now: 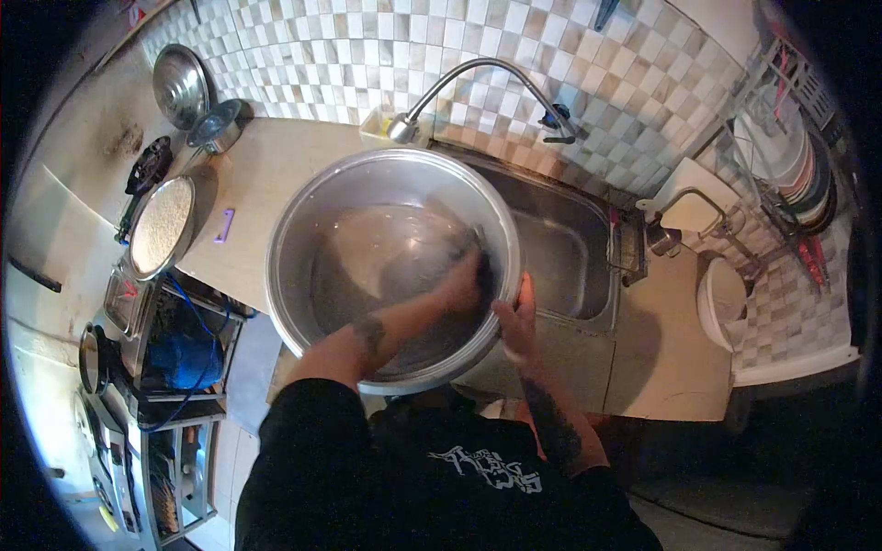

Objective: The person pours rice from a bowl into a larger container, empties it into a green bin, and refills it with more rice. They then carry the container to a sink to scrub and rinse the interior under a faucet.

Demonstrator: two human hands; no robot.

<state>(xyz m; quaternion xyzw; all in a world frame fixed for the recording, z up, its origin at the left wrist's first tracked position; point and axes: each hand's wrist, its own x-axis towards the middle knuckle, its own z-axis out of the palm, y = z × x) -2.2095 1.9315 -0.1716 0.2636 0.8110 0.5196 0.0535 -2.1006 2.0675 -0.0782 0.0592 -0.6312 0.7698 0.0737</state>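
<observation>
A large, wide metal pot point(317, 207) stands tilted on the counter beside the sink, its mouth toward me. My left hand point(467, 280) reaches inside it, near the right inner wall. Its fingers look closed around a dark thing, but blur and shadow hide what that is. With my right hand point(520, 323) I grip the pot's rim on the right side, fingers on the outside. The pot's inside looks wet and shiny. Above its far rim hangs the head of a flexible faucet point(402, 129).
To the right lies a metal sink point(560, 262), partly behind the pot. A round tray of pale grains point(162, 225), a small pot point(217, 129) and a purple object point(223, 226) are at left. A white bowl point(721, 303) and a dish rack with plates point(781, 156) stand right.
</observation>
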